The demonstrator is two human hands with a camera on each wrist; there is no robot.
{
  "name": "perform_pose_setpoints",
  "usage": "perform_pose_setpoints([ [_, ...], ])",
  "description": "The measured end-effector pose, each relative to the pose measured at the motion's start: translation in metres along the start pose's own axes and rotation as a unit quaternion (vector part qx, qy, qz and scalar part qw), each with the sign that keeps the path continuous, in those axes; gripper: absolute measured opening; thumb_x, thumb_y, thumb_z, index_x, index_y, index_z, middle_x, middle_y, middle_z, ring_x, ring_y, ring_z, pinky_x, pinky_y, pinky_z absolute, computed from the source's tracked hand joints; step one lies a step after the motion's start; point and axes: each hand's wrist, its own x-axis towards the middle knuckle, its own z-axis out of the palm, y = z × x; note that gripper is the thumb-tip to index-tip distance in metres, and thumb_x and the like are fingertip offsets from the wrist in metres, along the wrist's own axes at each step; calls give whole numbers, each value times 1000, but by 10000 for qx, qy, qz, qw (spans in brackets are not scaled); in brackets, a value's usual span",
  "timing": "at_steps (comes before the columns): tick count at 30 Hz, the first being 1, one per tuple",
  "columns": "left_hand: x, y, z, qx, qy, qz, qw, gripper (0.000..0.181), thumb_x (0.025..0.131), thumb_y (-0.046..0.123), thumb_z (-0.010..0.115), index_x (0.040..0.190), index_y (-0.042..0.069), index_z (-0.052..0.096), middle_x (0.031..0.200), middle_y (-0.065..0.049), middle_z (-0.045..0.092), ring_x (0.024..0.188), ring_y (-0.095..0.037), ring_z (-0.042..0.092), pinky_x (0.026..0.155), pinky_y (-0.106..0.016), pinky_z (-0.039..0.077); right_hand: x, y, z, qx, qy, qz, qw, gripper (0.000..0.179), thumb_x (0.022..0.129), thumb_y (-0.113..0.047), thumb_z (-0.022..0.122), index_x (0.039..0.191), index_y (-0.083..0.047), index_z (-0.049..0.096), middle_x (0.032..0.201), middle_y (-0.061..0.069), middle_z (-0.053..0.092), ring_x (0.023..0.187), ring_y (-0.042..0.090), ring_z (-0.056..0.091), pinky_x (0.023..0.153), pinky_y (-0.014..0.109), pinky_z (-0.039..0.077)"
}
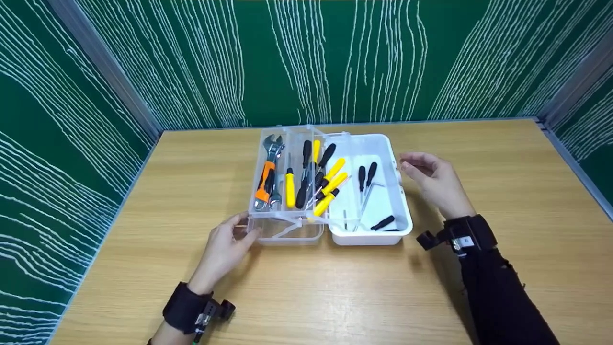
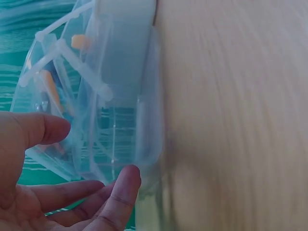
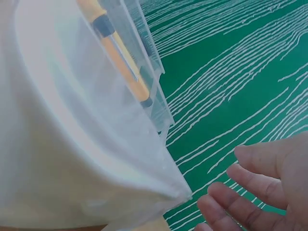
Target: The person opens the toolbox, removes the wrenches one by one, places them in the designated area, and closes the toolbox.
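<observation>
Left hand (image 1: pixel 224 247) is spreading loosely by the clear lid (image 1: pixel 312 234), contact unclear; right hand (image 1: pixel 438 184) is bending loosely, holding nothing, just beside the white box (image 1: pixel 366 239); box is sitting open on the desk (image 1: pixel 325 297) between them; clear tray (image 1: pixel 278 213) is holding a wrench (image 1: pixel 273 149) and a yellow screwdriver (image 1: pixel 290 190).

The toolbox base (image 1: pixel 366 240) is white, its tray (image 1: pixel 279 214) translucent. From here, screwdriver handles (image 1: pixel 290 191) read yellow-and-black or black, one grip (image 1: pixel 263 193) orange-and-black. Wall panels (image 1: pixel 258 62) are green with wavy white lines; the tabletop (image 1: pixel 359 302) is tan wood grain.
</observation>
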Motion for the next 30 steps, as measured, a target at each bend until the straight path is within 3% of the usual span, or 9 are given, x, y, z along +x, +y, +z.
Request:
perform_pose_setpoints([
  [3,2,4,-4,31,13,-1,10000,58,98,19,75,151,1,58,127,-15,74,116,-29,71,101,-43,62,-3,-5,0,79,30,-202,9998,50,110,-38,62,148,-6,60,147,14,64,126,10,59,103,13,45],
  [7,5,11,-11,131,43,77,9999,56,99,15,72,150,0,58,131,-15,72,117,-29,72,102,-42,62,-7,-14,2,106,44,-481,9988,48,109,-36,64,145,-4,63,143,14,68,120,5,62,98,7,46],
  [14,8,27,-25,368,301,450,9979,53,96,8,65,148,-1,60,128,-16,74,113,-28,73,96,-40,63,-14,-30,5,73,2,-619,9981,43,109,-34,65,141,-6,66,139,16,69,116,6,64,96,8,49],
  [19,11,41,-34,606,442,630,9952,50,98,6,63,148,-1,61,128,-17,74,113,-29,72,94,-41,62,-19,-38,7,-30,-185,-675,9975,43,108,-36,65,141,-8,66,138,11,70,118,7,65,95,8,51],
  [26,22,61,-43,798,466,788,9926,47,100,11,64,146,0,62,129,-17,73,113,-29,72,94,-43,65,-22,-44,10,-6,-313,-1026,9942,38,108,-29,67,139,-6,68,134,10,73,114,3,68,96,9,53],
  [30,30,77,-49,1103,322,708,9908,47,103,18,67,146,0,62,132,-20,71,116,-33,72,100,-47,63,-24,-47,12,-14,-426,-1151,9924,37,108,-26,67,138,-5,68,134,10,73,114,4,68,97,9,53],
])
